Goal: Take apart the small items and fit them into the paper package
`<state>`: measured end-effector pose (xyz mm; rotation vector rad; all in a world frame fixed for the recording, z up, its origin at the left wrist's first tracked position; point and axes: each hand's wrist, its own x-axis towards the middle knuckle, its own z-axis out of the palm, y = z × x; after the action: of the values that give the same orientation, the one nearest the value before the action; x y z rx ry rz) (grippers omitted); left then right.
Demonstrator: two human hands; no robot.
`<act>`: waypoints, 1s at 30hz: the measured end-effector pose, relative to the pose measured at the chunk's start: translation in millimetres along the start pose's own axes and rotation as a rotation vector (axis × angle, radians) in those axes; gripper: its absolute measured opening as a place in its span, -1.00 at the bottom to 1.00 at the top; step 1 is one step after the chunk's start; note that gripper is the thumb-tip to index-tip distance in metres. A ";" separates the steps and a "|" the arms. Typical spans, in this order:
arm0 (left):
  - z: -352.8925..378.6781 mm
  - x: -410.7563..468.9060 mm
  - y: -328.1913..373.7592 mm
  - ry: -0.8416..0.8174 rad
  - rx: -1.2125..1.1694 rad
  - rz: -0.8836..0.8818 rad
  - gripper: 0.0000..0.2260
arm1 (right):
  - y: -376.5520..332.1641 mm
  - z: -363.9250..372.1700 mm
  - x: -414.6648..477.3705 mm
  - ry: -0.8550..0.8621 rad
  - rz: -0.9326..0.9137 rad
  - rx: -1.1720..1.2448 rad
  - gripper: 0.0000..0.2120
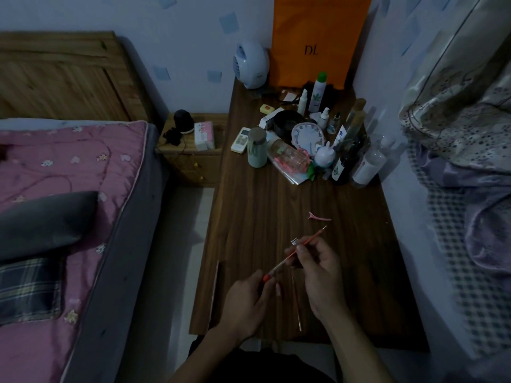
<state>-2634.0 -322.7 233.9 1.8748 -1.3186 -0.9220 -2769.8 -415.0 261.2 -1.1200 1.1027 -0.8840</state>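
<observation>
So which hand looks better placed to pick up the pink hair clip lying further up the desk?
Probably the right hand. It lies nearer the pink hair clip, almost directly below it, though it already pinches the orange pencil. The left hand sits lower and further left, gripping the pencil's end.

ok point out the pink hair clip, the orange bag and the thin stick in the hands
hair clip (320, 217), head view, middle of its body
orange bag (318, 37), head view, front face
stick (290, 255), head view, shaft between the hands

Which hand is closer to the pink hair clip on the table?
Right. The right hand is just below the pink hair clip, pinching the orange pencil; the left hand is farther down and leftward.
</observation>
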 end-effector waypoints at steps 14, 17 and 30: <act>-4.8 -3.5 9.0 -0.025 -0.108 -0.046 -0.76 | -4.5 4.6 -0.6 -0.022 -0.026 -0.064 -0.76; -6.0 -3.1 11.9 -0.040 -0.145 -0.052 -0.78 | -5.8 5.4 -1.7 -0.034 -0.048 -0.088 -0.74; -4.3 0.4 6.3 0.017 -0.020 0.038 -0.82 | 5.9 7.7 -1.9 -0.237 0.068 -0.207 -0.84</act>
<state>-2633.3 -324.3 241.3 1.8325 -1.3248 -0.8947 -2762.8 -410.0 256.4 -1.3136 1.0442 -0.5757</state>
